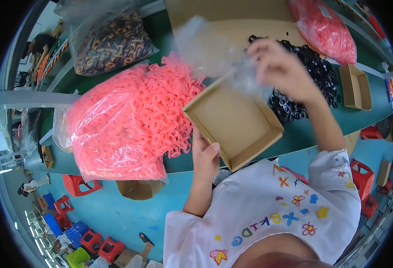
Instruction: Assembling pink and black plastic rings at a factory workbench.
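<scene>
My left hand (206,155) grips the near left corner of a shallow cardboard tray (236,123), thumb over its edge. The tray is tilted, and its inside is bare. Above its far right side is my right hand (283,71), blurred by motion, with a crumpled clear plastic bag (250,80) in its fingers. More clear plastic (201,47) stretches away to the left, also smeared. Pink plastic rings (167,107) spill from a big clear bag (105,129) left of the tray. Black shiny rings (319,73) lie heaped beyond my right hand.
A bag of dark and orange pieces (116,42) stands at the back left. Another pink bag (328,33) is at the back right, near a small open box (355,87). Cardboard (245,22) lies at the back. Red stools (362,178) stand below the green table (301,136).
</scene>
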Demonstrator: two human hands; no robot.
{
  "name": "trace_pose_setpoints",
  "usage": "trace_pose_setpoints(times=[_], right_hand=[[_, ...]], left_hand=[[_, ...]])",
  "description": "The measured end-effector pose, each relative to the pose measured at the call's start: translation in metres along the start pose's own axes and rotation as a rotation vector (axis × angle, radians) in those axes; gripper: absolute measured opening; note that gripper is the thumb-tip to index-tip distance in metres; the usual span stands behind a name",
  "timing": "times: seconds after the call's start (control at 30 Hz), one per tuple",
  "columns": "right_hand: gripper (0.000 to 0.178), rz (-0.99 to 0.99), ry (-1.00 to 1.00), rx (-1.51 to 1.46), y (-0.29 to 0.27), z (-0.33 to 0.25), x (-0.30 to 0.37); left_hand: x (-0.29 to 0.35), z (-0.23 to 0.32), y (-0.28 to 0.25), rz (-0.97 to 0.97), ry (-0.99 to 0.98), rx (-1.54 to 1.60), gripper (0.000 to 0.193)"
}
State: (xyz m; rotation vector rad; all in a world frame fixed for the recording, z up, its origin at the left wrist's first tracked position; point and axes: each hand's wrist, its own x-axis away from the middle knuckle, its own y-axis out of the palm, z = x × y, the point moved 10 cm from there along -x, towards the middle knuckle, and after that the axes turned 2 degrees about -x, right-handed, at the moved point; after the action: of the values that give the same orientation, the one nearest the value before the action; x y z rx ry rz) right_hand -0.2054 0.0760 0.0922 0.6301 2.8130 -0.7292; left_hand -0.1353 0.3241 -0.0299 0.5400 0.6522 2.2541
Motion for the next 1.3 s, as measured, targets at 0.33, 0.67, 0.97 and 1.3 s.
trace_pose_setpoints(times=[0.33,0.67,0.97,1.3], right_hand=[[0.025,0.352,0.189,0.469,-0.072,0.132,-0.105],[0.021,0.151,-0.031,0.738,-0.034,0.125,-0.099],[0.025,0.125,0.041,0.723,-0.035,0.115,-0.088],[0.032,-0.329,-0.316,0.646,0.076,0.033,-0.012]], left_hand=[[0.052,-0.038,-0.029,-0.132,-0.42,-0.26,0.082],[0.047,-0.014,-0.029,-0.043,-0.336,-0.22,0.092],[0.044,-0.005,0.001,-0.152,-0.296,-0.347,0.104],[0.06,-0.009,-0.018,-0.308,-0.369,-0.195,0.087]])
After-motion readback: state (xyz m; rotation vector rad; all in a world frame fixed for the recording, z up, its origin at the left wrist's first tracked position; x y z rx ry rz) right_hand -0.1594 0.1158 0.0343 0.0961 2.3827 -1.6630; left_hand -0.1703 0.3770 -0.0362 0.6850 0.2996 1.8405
